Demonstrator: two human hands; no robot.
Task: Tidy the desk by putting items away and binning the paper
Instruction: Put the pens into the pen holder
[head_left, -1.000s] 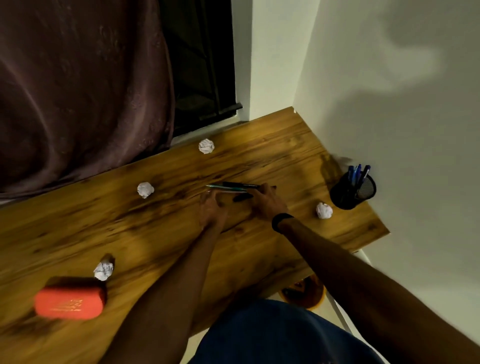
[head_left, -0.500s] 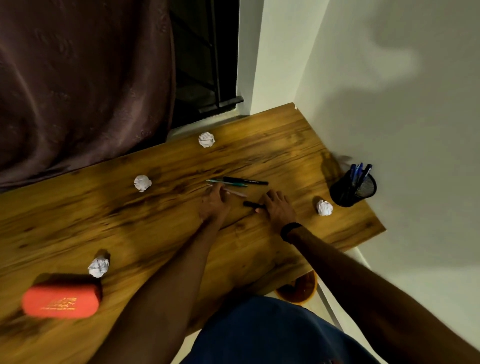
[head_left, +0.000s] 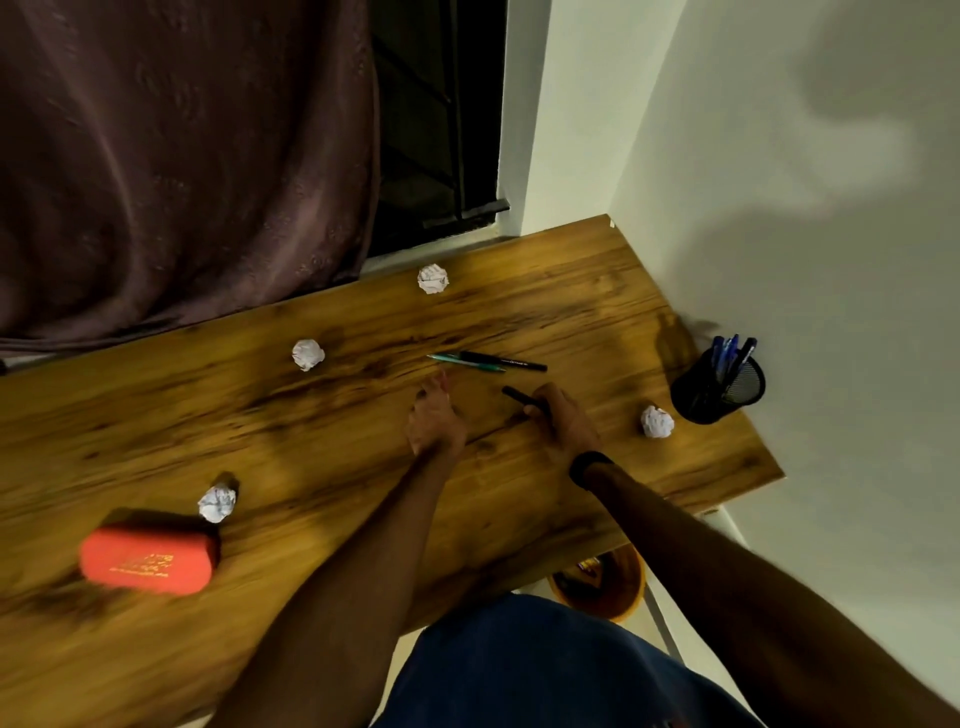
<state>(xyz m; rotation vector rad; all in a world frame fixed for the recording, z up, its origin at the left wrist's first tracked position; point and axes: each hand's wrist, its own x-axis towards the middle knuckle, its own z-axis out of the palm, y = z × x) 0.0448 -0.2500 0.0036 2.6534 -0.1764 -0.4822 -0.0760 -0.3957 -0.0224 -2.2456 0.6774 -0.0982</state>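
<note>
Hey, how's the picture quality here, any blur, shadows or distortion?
Head view: dim, warm light; the orange rectangular case is smeared by motion blur; a big soft shadow falls on the white wall; the wide lens bends the wooden desk edges.

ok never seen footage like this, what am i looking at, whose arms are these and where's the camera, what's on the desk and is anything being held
There is no machine here. A person wears a camera on the head, so the one view looks down along their own arms. The right hand grips a dark pen. The left hand rests beside it, seemingly empty. On the wooden desk lie two more pens, four crumpled paper balls, such as one near the black pen holder, and a red case. An orange bin stands under the desk's edge.
</note>
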